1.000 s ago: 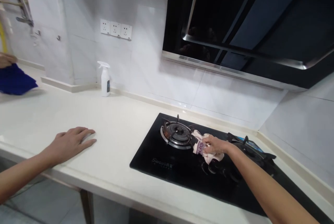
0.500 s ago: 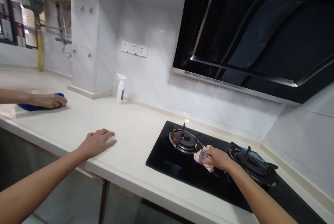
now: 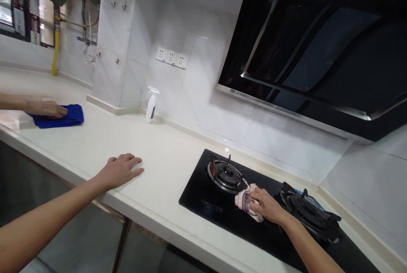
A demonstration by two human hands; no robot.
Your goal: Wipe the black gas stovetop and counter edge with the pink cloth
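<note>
My left hand (image 3: 122,171) lies flat on the pale countertop (image 3: 159,154), fingers spread, holding nothing. On the black gas stove (image 3: 219,213), my right hand (image 3: 267,206) grips a crumpled pinkish-white cloth (image 3: 246,203) with a purple patch. The cloth touches the glass between the two burners, close by the left burner (image 3: 227,175). The right burner (image 3: 305,211) stands beyond my right wrist. Part of the cloth is hidden under my fingers.
Another person's hand (image 3: 47,109) presses a blue cloth (image 3: 74,115) on the counter at far left. A white spray bottle (image 3: 151,105) stands by the wall below the sockets (image 3: 171,57). A black range hood (image 3: 305,52) overhangs the stove.
The view has tilted slightly. My right hand and its cloth have shifted a little toward the stove's front. The other person's hand has slid left on the blue cloth, exposing more of it.
</note>
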